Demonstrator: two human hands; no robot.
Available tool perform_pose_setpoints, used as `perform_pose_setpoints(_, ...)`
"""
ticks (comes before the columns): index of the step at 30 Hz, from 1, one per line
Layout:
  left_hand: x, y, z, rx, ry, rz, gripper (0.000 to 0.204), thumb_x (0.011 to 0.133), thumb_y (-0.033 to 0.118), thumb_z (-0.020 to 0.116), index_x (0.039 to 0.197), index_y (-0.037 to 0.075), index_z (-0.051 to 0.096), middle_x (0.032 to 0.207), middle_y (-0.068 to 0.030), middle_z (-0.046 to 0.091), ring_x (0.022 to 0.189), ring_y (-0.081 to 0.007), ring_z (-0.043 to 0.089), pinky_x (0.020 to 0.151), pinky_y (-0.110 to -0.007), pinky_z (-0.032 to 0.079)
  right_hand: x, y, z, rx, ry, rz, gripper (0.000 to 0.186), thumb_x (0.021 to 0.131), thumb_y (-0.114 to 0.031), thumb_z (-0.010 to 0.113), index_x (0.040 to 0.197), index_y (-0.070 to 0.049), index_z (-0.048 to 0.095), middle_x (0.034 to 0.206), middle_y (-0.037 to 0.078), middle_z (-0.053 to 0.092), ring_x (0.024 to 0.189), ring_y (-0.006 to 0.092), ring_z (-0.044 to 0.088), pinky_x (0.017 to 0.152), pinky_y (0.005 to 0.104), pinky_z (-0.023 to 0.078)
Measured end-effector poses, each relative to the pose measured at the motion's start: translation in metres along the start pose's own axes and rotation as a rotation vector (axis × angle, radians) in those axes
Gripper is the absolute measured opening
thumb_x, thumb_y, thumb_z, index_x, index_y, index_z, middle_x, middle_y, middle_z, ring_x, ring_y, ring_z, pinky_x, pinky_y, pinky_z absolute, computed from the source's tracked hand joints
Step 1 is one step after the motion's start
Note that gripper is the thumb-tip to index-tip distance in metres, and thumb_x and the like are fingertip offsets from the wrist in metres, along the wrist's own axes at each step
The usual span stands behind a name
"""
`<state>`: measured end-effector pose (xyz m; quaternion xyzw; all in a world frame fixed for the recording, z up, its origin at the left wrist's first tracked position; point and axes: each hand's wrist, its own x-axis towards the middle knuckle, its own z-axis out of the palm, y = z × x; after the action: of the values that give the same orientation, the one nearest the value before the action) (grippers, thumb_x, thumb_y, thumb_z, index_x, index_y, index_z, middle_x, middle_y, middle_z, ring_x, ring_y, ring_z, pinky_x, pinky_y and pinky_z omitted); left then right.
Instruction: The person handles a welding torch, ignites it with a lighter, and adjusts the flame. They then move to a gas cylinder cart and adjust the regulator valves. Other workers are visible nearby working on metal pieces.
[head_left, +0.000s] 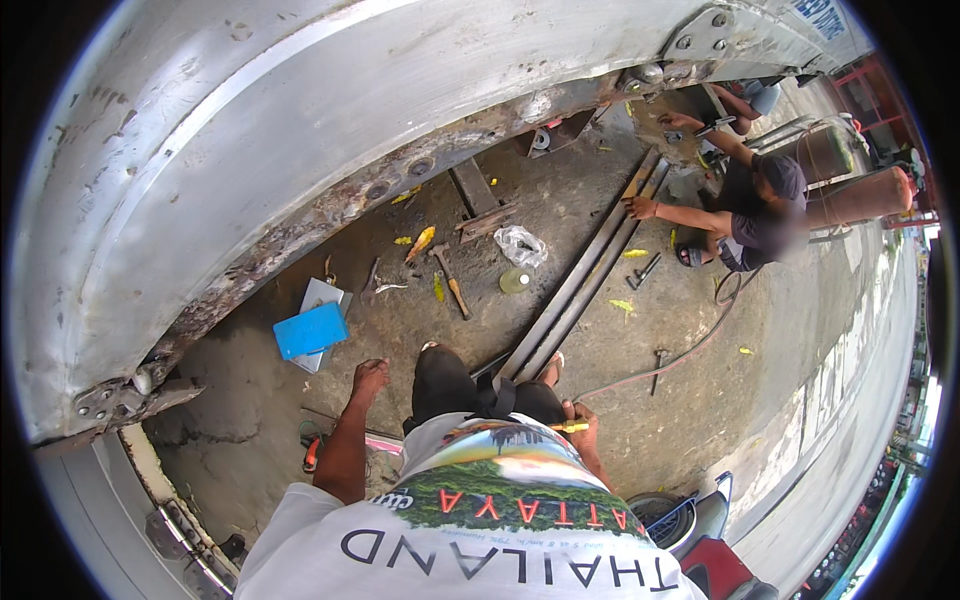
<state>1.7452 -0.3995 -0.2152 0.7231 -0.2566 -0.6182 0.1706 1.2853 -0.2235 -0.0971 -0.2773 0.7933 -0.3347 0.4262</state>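
My left hand (371, 376) hangs beside my left leg, fingers loosely bent and partly apart, with nothing visible in it. By my right thigh, my right hand (582, 424) is closed round a slim yellow, brass-coloured tool (570, 427) that points left; its far end is hidden. A thin hose (680, 357) runs across the concrete up to that hand. Two long steel bars (590, 270) lie side by side, from my legs away to the far right. A co-worker (765, 205) crouches at their far end, one hand resting on them.
A large rusty-edged metal body (270, 130) overhangs the left and far side. On the ground are a hammer (455, 285), a blue box (311, 331), a bottle (514, 280) and a plastic bag (521, 246). Gas cylinders (860, 198) stand behind the co-worker; another person squats farther off.
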Motion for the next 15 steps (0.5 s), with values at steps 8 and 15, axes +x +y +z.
perform_pose_setpoints(8,-0.012,0.080,0.111,0.670,-0.205,0.488,0.051,0.097,0.040,0.062,0.126,-0.002,0.063,0.114,-0.0220,0.070,0.107,-0.0339,0.067,0.092,-0.038,0.051,-0.023,0.035,-0.020,-0.094,0.078,0.024,0.054,0.095,-0.042,0.069,0.066,0.000,0.053,0.057,0.006,0.047,0.059,0.0137,0.040,0.054,0.0375,0.036)
perform_pose_setpoints(15,0.000,0.199,0.176,-0.782,-0.437,0.036,0.104,0.092,0.074,0.046,0.159,0.001,0.012,0.165,-0.0220,0.015,0.151,-0.0387,0.019,0.122,-0.049,0.022,-0.022,0.081,-0.008,-0.019,0.048,0.002,0.051,0.095,-0.043,0.068,0.070,0.001,0.059,0.059,0.009,0.051,0.060,0.0160,0.041,0.055,0.0381,0.038)
